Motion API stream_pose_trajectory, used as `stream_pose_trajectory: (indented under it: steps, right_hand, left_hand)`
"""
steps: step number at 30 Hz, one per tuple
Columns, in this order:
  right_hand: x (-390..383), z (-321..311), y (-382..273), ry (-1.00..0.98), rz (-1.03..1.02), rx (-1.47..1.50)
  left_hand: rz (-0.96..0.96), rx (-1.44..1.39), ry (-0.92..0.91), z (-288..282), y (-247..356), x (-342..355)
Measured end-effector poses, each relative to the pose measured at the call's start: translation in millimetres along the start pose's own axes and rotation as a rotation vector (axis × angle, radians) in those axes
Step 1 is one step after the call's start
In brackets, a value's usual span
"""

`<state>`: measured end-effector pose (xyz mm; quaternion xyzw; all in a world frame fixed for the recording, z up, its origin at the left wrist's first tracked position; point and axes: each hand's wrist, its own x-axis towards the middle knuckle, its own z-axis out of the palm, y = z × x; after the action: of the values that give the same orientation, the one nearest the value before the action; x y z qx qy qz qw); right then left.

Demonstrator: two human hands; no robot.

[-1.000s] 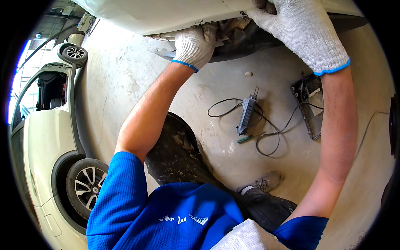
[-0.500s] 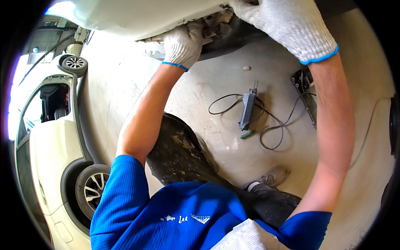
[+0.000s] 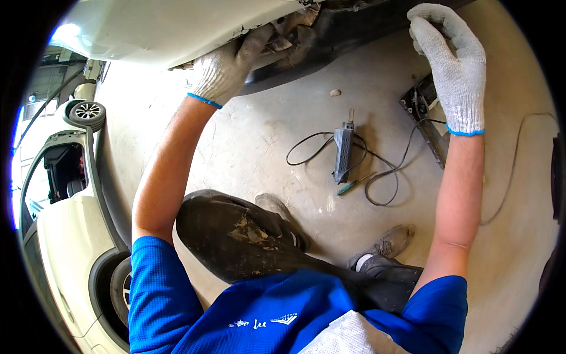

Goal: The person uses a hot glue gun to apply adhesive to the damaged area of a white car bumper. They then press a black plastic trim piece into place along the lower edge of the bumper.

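Observation:
My left hand (image 3: 223, 69), in a white knit glove with a blue cuff, is up at the lower edge of the pale car body panel (image 3: 171, 26). Its thumb side shows beside the torn opening (image 3: 292, 32), while the other fingers are hidden by the panel. To the right, apart from the car, my right hand (image 3: 453, 71) is raised in a matching glove. The fingers curl round toward the thumb in a pinch; whatever may be between the tips is too small to make out. A black lower trim (image 3: 336, 38) runs along under the panel.
On the floor lie a grey hand tool (image 3: 344, 152) with two metal prongs and a black cord (image 3: 392, 171), a green-handled screwdriver (image 3: 349, 187), a small pale lump (image 3: 335, 92) and a black part (image 3: 421, 118). A pale car (image 3: 73, 236) stands at left.
My right hand has come away from the car's underside and moved right, its fingers now curled in view. My left hand remains at the panel edge; the view has shifted slightly.

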<state>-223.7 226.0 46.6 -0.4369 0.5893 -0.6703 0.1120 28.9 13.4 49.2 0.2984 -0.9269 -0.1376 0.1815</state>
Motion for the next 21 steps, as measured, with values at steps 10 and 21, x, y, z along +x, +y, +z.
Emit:
stream_pose_trajectory:
  steps: [10, 21]
  right_hand:
    - [-7, 30, -19, -0.037, 0.032, -0.059]
    - [-10, 43, -27, -0.226, -0.024, -0.172]
  left_hand:
    - [0.041, -0.019, 0.005, 1, -2, -1]
    - [0.047, -0.296, -0.026, 10, -10, 2]
